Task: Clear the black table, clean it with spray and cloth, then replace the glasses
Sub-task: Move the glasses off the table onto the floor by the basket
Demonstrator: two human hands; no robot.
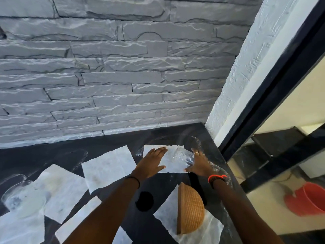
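Head view, far right corner of the black table (112,143).

- Clear glass (181,156) sits on a white napkin (173,167) between the two hands. It is blurred, so I cannot tell whether it is upright or tipped, or where its long axis runs.
- Right hand (199,164) is just beside it, with the glass at about 10 o'clock from the palm. Fingers are spread and fairly straight and the thumb reaches toward 9 o'clock under the glass. It is open, not yet closed round anything.
- Left hand (153,162) lies flat, fingers straight, pressing the same napkin. The glass is at its 2 o'clock, a little apart.
- Judgement: the right hand is nearer and should take the glass while the left pins the napkin.
- A second glass (21,199) is well apart at 8 o'clock.
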